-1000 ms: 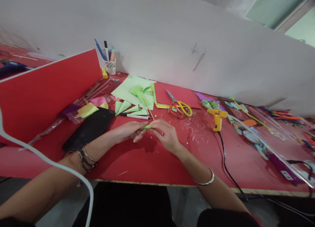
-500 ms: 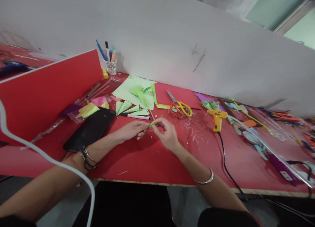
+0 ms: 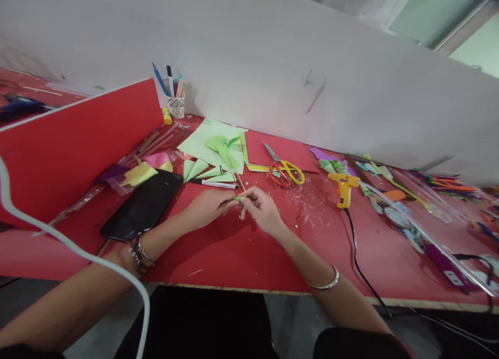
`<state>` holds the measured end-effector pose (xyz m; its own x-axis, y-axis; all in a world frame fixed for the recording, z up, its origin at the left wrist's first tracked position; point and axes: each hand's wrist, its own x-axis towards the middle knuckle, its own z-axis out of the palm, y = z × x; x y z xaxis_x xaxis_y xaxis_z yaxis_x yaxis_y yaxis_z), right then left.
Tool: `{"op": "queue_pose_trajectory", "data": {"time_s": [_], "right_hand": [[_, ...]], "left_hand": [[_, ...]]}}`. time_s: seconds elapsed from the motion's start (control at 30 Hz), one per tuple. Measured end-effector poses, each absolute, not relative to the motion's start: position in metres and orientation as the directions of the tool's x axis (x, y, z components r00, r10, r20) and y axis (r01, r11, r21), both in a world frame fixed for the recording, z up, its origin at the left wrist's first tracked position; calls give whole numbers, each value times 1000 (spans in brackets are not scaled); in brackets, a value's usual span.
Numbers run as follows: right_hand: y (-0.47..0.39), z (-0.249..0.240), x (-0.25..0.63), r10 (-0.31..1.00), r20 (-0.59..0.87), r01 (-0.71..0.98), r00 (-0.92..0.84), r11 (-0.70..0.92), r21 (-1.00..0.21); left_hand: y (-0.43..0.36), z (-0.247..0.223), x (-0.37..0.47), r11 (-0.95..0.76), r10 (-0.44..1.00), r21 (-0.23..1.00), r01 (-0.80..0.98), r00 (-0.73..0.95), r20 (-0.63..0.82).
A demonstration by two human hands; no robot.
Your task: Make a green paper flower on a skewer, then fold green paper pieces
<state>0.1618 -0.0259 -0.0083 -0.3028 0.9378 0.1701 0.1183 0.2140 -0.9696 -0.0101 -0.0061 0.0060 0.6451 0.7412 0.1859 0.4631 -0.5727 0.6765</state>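
My left hand (image 3: 210, 207) and my right hand (image 3: 263, 211) meet over the front middle of the red table. Between their fingertips is a small piece of green paper (image 3: 238, 198), mostly hidden by the fingers. A thin wooden stick (image 3: 239, 178) rises from the same spot, pointing away from me. The fingers of my left hand are closed on the green paper. My right hand pinches at the stick and the paper. Just beyond the hands lie a white marker (image 3: 219, 184) and cut pale-green paper pieces (image 3: 195, 168).
Scissors (image 3: 287, 171) rest beside red paper sheets (image 3: 280, 147). A yellow glue gun (image 3: 344, 188) stands right, its cord crossing the table edge. A black phone (image 3: 142, 205) lies left, near an upright red board (image 3: 86, 141). A white cable (image 3: 105, 265) hangs over my left forearm.
My left hand has turned over slightly, its back now facing up more, and its fingers have closed further around the green paper. The right-hand fingers have shifted a little.
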Motion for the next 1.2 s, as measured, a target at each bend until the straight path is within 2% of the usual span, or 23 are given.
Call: {"op": "queue_pose_trajectory", "data": {"time_s": [0.17,0.23,0.3,0.4,0.47,0.63,0.8,0.93,1.03,1.2], "right_hand": [[-26,-9,159,954,161,117,-251,195,-974],[-26,-7,159,967,80,26,-241,89,-996],[-26,-5,158,953,-48,-106,-298,-83,-991],[-26,-3,160,867,-192,-233,-460,-326,-916],[-26,-2,160,835,-211,-273,-508,-389,-880],[-26,-4,160,887,-123,-326,-444,-288,-900],[-26,-7,161,907,-19,-316,-420,-165,-934],[-24,-9,163,923,21,-302,-385,-105,-947],[-22,-9,164,929,68,-243,-365,-25,-970],[-21,-11,166,914,140,-80,-381,119,-990]], "left_hand": [[-6,3,-10,-584,756,618,526,629,181],[-6,3,-10,-609,758,560,562,620,202],[-5,3,-10,-644,744,502,577,626,234],[-5,5,-11,-698,708,419,581,647,281],[-5,6,-12,-722,690,378,580,649,321],[-6,8,-13,-722,691,392,571,633,350],[-9,14,-12,-618,748,634,466,597,291],[-10,17,-11,-466,839,787,404,484,248],[-9,16,-11,-419,876,812,406,417,243],[-9,16,-11,-448,875,798,403,381,299]]}}
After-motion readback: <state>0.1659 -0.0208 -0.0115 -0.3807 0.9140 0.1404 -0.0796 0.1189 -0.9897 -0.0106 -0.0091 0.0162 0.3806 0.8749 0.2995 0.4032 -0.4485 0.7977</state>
